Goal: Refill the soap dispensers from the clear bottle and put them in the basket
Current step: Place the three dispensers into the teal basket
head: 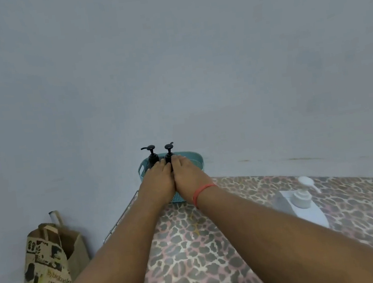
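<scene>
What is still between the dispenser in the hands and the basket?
Nothing visible: both hands, left hand and right hand, hold the right dispenser already inside the basket, beside the left dispenser.

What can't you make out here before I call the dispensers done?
- Dispenser and bodies and fill levels: head view, hidden by both hands and the basket wall.
- Left hand and right hand fingertips: curled past the rim, so the grip is unclear.
- Basket floor: covered by the hands.
- Clear bottle: blurred, level unreadable.
- Paper bag contents: out of sight inside.
</scene>
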Action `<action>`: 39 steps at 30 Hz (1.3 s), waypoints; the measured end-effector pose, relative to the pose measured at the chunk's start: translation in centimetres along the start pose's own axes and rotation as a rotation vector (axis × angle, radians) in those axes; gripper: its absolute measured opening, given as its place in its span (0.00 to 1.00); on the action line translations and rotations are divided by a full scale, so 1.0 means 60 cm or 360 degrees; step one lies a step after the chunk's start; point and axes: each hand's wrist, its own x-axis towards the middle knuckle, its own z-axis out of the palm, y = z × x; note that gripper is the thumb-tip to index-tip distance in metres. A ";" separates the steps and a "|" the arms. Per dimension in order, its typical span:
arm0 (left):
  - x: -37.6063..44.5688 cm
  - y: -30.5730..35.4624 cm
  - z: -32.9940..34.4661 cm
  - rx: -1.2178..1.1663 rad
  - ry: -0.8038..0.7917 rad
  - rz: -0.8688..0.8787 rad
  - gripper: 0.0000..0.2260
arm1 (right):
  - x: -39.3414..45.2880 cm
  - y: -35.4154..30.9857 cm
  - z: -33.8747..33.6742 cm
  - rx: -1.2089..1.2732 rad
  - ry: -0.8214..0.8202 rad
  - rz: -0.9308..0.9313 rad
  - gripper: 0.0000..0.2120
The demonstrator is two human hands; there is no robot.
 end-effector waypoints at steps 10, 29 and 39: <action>-0.145 0.113 -0.061 0.0017 -0.0196 -0.0190 0.30 | -0.233 0.008 -0.060 0.0008 0.0267 -0.0062 0.32; -0.260 0.426 -0.112 -0.0895 -0.0325 -0.0153 0.33 | -0.502 0.171 -0.200 -0.0133 0.0718 0.0412 0.17; -0.236 0.489 -0.054 -0.1830 -0.0377 -0.0384 0.23 | -0.461 0.189 -0.123 0.1084 0.0416 0.0679 0.20</action>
